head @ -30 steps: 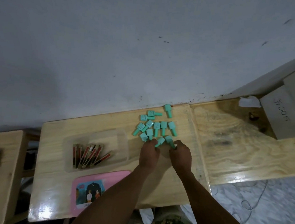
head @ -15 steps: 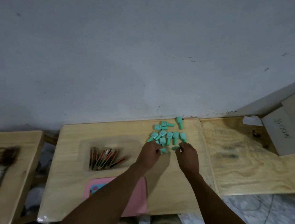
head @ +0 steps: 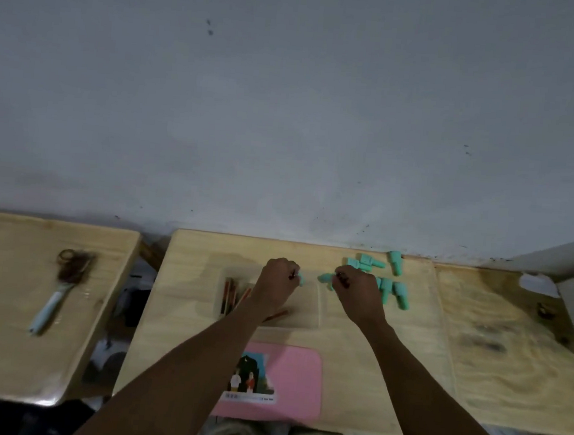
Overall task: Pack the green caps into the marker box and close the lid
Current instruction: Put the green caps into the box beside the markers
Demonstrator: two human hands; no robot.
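Observation:
Several green caps (head: 393,287) lie in a loose group at the far right of the small wooden table (head: 363,364). A clear marker box (head: 309,308) with several red-and-black markers (head: 230,293) sits at the table's middle. My left hand (head: 277,283) is over the box, fingers closed on a green cap (head: 301,280). My right hand (head: 355,293) hovers at the box's right edge, pinching a green cap (head: 325,278). The pink lid (head: 286,382) with a picture label lies flat near the front edge.
A second wooden table (head: 3,315) on the left carries scissors (head: 58,285) with a pale handle. A wider wooden surface (head: 508,355) adjoins on the right. A grey wall (head: 287,114) rises directly behind the tables.
Both hands have lifted from the cap group and moved left toward the marker box, each carrying a cap. The camera has tilted and shifted, so the tables sit lower in view.

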